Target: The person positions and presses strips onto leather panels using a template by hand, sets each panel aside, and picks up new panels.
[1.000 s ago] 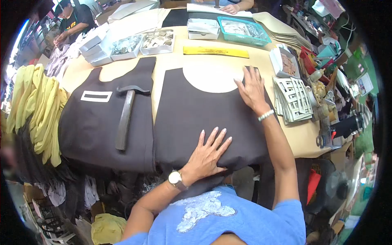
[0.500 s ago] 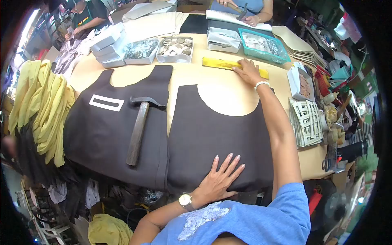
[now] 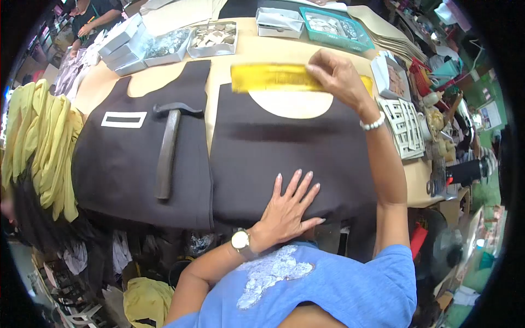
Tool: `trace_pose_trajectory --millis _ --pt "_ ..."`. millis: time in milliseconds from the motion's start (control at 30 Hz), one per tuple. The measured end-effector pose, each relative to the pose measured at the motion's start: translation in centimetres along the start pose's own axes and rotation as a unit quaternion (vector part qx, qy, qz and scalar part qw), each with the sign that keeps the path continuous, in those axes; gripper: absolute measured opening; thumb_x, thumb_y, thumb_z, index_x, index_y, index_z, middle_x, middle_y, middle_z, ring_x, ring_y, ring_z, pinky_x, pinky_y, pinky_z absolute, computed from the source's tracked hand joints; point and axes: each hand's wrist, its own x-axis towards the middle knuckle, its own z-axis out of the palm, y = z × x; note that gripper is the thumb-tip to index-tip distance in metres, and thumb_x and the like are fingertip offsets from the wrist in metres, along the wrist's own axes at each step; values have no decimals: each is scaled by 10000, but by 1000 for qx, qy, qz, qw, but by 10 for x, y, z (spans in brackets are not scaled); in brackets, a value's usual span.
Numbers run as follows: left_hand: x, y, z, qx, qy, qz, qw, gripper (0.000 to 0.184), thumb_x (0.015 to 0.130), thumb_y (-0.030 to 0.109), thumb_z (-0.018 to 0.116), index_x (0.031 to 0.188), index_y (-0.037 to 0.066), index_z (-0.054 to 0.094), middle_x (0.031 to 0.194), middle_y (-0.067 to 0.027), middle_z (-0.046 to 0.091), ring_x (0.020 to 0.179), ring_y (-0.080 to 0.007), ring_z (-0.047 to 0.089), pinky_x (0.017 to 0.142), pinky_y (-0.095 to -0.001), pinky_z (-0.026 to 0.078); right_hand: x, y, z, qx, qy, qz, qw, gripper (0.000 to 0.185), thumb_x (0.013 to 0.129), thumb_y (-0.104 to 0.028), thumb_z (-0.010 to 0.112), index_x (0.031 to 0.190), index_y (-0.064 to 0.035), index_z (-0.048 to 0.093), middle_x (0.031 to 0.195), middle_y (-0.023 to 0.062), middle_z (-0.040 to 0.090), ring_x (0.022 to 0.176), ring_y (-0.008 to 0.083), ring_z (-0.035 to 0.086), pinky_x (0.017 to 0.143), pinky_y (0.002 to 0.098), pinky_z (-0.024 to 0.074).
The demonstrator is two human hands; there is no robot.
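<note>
My left hand [image 3: 287, 210] lies flat, fingers spread, on a dark cut fabric panel [image 3: 262, 158] with a curved neckline. My right hand [image 3: 340, 79], wearing a white bead bracelet, pinches a long flat yellow strip [image 3: 270, 77], like a ruler. It is raised over the panel's neckline, blurred by motion, with a shadow on the fabric below. To the left is another dark panel [image 3: 131, 169]. A claw hammer [image 3: 168, 147] with a wooden handle lies on it, beside a white rectangular frame [image 3: 123, 127].
White boxes of small parts [image 3: 210, 52] and a teal basket [image 3: 355, 46] line the table's back. Yellow cloth [image 3: 41, 147] hangs at the left. White cut-out templates [image 3: 402, 131] are stacked at the right. Another person [image 3: 95, 22] sits at the far left.
My right hand has taken hold of the yellow strip, lifted it off the table and brought it nearer, over the panel. My left hand stays flat on the fabric. The view has tilted down.
</note>
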Motion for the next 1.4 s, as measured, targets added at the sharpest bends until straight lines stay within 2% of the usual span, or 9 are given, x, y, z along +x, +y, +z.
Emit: trace_pose_trajectory --millis 133,267,333,500,667,800,933,1233,1400 --pt "12 9 -15 23 -42 -19 999 716 866 595 413 1297 25 458 1397 -219 343 1305 -371 305 977 -597 294 -53 -9 18 -6 -59 19 998 249 813 -267 610 875 -26 614 791 124 631 745 259 617 692 348 483" --pt "33 4 -43 28 -70 -9 997 635 859 524 484 1185 -19 525 1173 -202 530 1118 -325 487 873 -460 404 -107 -9 25 -106 62 103 987 225 815 -194 605 948 -12 619 958 152 607 932 305 580 833 376 449" --pt "39 -7 -44 47 30 -7 998 538 835 424 572 1146 -14 538 1100 -179 555 1075 -305 505 884 -429 400 -130 -7 24 -80 88 180 976 262 821 -179 597 1008 4 598 1007 165 591 972 310 566 865 385 437" --pt "28 -52 -29 91 155 -101 979 511 807 218 627 1244 -4 482 1277 -209 470 1230 -374 398 1018 -440 332 -177 13 38 -119 136 253 950 414 822 -144 592 1184 33 495 1166 190 517 1114 333 486 975 399 375" --pt "7 -73 -27 139 257 -198 936 594 767 197 670 1282 -3 451 1281 -208 466 1248 -380 379 1033 -445 321 -185 10 44 -99 179 247 947 420 796 -101 621 1177 31 503 1177 195 519 1127 333 481 988 402 368" --pt "4 -77 -26 109 293 -276 909 638 739 258 729 1253 -21 472 1167 -189 528 1108 -343 489 959 -434 384 -185 15 45 -121 207 256 937 419 793 -98 630 1172 35 512 1130 184 555 1104 329 500 986 403 370" --pt "4 -81 -24 117 270 -242 924 586 769 251 709 1243 -14 487 1102 -186 559 1032 -337 531 921 -422 407 -184 13 40 -74 233 298 923 389 818 -105 616 1166 42 518 1044 152 607 1065 299 535 982 399 374" --pt "8 -86 -19 33 238 -242 940 532 831 192 632 1297 17 446 1317 -211 460 1289 -360 347 1068 -476 240 -184 18 39 23 279 329 902 357 846 -64 576 1180 43 508 1037 148 639 1039 272 581 951 375 412" --pt "5 -86 -21 6 240 -256 937 534 832 203 635 1303 35 447 1317 -208 460 1289 -362 344 1068 -485 233 -186 22 40 52 283 331 899 368 842 -43 565 1193 45 495 1058 152 636 1042 258 583 941 353 418"
